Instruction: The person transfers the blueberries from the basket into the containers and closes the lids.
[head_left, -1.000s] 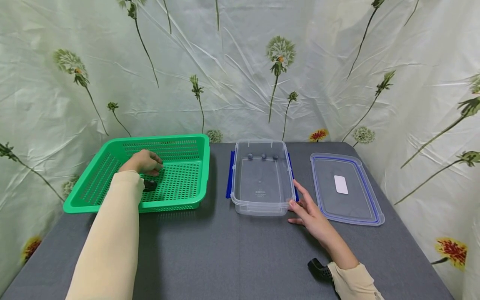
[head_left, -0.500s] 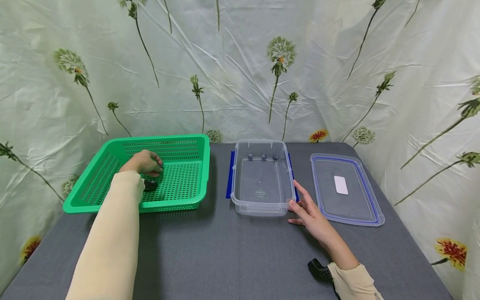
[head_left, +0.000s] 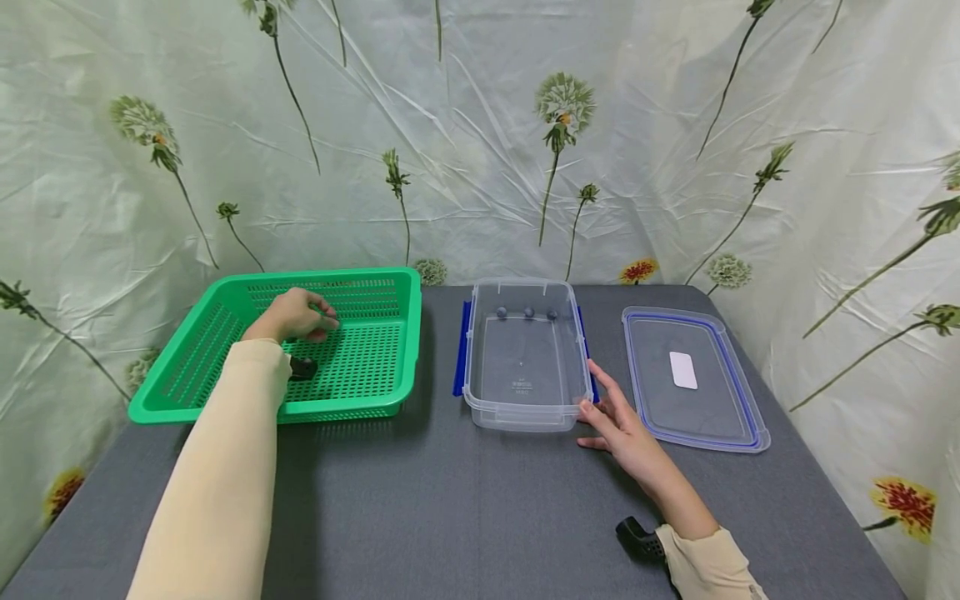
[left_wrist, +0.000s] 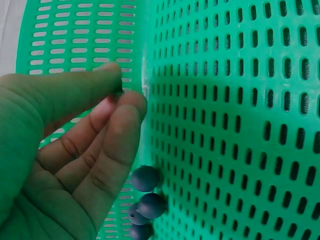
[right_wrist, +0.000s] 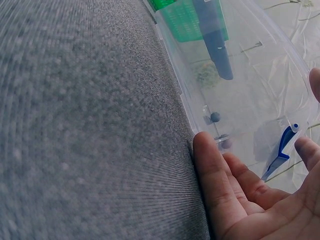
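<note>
My left hand [head_left: 318, 318] hovers inside the green perforated basket [head_left: 405, 350], fingers curled. In the left wrist view its thumb and fingertips [left_wrist: 125, 102] pinch a small dark thing, apparently a blueberry, mostly hidden. Several loose blueberries [left_wrist: 146, 178] lie in the basket's corner below the hand. My right hand [head_left: 603, 404] rests open on the table, its fingers against the near right corner of the clear plastic container [head_left: 517, 417]. Three blueberries [head_left: 528, 313] sit at the container's far end. In the right wrist view the fingers [right_wrist: 215, 170] touch the container wall [right_wrist: 240, 75].
The container's clear lid [head_left: 720, 421], blue-rimmed with a white label, lies flat to the right. Blue clips [head_left: 459, 358] hang on the container's sides. The grey table [head_left: 450, 500] is backed by a flowered sheet. A black wrist mount [head_left: 637, 537] sits by my right sleeve.
My left hand has lifted slightly and shifted to the right and farther back in the basket, fingertips drawn together. The right hand has stayed put.
</note>
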